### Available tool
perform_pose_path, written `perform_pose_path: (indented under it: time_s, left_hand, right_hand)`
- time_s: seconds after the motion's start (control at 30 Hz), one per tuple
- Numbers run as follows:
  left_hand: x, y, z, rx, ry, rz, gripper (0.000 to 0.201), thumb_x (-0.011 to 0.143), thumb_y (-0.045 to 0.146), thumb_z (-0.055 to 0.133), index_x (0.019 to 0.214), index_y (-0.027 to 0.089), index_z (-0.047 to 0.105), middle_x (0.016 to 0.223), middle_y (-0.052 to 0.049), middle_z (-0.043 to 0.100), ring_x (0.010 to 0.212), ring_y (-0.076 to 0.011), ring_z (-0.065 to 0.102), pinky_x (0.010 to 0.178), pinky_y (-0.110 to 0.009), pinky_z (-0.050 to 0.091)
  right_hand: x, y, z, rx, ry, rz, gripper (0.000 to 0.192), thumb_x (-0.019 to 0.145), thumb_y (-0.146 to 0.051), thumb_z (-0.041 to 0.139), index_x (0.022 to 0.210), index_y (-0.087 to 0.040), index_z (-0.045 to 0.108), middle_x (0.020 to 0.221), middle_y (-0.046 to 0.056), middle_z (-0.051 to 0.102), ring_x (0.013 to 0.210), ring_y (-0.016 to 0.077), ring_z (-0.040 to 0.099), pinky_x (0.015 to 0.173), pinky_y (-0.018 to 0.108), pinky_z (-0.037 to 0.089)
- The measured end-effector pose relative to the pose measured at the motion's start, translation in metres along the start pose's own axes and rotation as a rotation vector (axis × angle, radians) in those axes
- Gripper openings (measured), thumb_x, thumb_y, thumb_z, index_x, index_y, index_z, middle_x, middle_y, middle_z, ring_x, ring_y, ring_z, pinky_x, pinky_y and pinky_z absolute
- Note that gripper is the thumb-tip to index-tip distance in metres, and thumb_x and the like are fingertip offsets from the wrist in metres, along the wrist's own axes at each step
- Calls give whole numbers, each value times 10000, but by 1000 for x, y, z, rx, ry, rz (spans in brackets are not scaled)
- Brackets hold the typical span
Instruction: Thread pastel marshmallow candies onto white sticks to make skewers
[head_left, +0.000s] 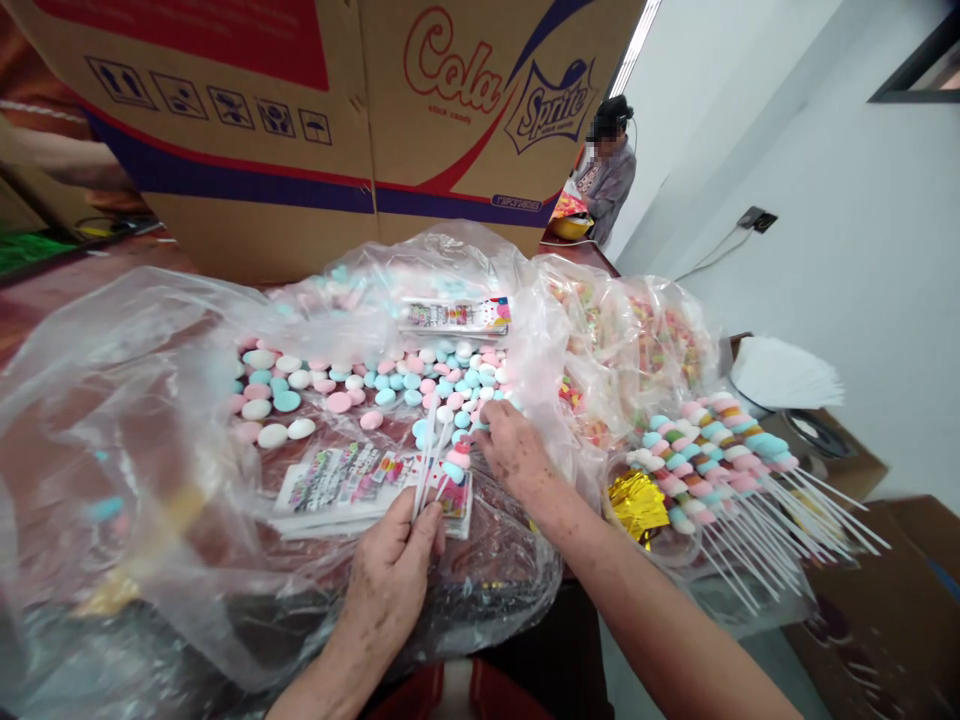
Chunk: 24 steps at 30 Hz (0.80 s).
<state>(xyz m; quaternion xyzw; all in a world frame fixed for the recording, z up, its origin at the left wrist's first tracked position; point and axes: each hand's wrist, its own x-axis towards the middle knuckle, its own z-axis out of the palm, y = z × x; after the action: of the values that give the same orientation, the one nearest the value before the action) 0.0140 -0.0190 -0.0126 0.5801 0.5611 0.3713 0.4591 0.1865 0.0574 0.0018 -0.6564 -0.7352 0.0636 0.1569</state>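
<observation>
My left hand (396, 560) is closed around several thin white sticks (427, 450) that point up and away from me. On one of them sit a few pink, white and blue candies (455, 466). Just right of that stick, my right hand (516, 452) has its fingers curled together at the near edge of the loose candies (386, 382). Whatever its fingertips pinch is hidden. Under the sticks lies a stack of printed plastic wrappers (319, 490). The loose candies are round, pastel pink, blue and white, spread on clear plastic.
A big cardboard carton (285, 190) stands behind the candies. To the right are finished candy skewers (720, 440), gold ties (637, 505) and a plastic bag of colourful candy (637, 330). More wrappers (457, 315) lie farther back. Another person (613, 180) is in the background.
</observation>
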Motion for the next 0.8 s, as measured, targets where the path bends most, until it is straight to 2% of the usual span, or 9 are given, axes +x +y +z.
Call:
perform_pose_path:
  time_s: [0.17,0.27,0.33,0.43,0.5,0.57,0.67,0.8]
  left_hand:
    - [0,2,-1,0,-1,-11,347,887,469,439,639,228,467,559,46,448,545,-150,441,518,-260,307]
    - [1,1,-1,2,-6,-7,350,885,475,445,642,225,477,561,47,449,548,-150,443,528,-260,314]
    - [1,1,-1,7,-6,-13,352,884,479,440,644,224,482,562,45,460,548,-151,447,535,-260,321]
    - [2,4,-2,41,-23,-13,354,873,476,436,630,223,487,546,45,469,534,-150,440,545,-263,325]
    - [2,8,-2,72,-37,-10,346,859,471,440,622,224,490,531,46,469,524,-150,435,547,-263,325]
    - [2,11,-1,95,-42,-8,336,849,473,439,630,225,501,521,49,465,515,-151,436,544,-264,326]
    - [1,14,-1,116,-49,-11,332,849,477,435,649,226,521,516,51,470,513,-156,451,547,-264,338]
    - [1,13,-1,126,-34,-9,326,848,473,446,643,228,514,517,47,482,521,-161,468,557,-268,354]
  right_hand:
    - [-3,-6,9,-105,-16,-98,307,888,-65,454,1155,-173,561,1122,129,607,1023,240,573,862,342,479]
    - [-3,-2,9,-7,4,-127,324,841,-20,460,1099,-159,598,1136,135,610,1030,234,566,889,351,475]
    - [-2,5,6,198,68,-27,243,805,-54,517,984,-175,627,1042,92,641,932,211,589,832,328,485]
    - [-1,15,-2,753,165,206,70,765,-189,612,835,-198,615,771,-3,639,702,158,590,671,278,481]
    - [-3,17,-7,1170,195,331,127,722,-270,666,811,-201,607,674,-39,619,613,135,580,593,254,469]
    - [-6,15,-12,1464,217,403,195,662,-287,717,798,-194,613,679,-39,642,603,127,594,569,245,477]
    - [-10,8,-16,1634,229,443,231,599,-259,766,775,-182,638,722,-20,682,625,125,620,561,240,502]
    - [-11,3,-18,1680,213,428,225,577,-251,791,744,-187,653,718,-19,699,619,126,632,557,244,525]
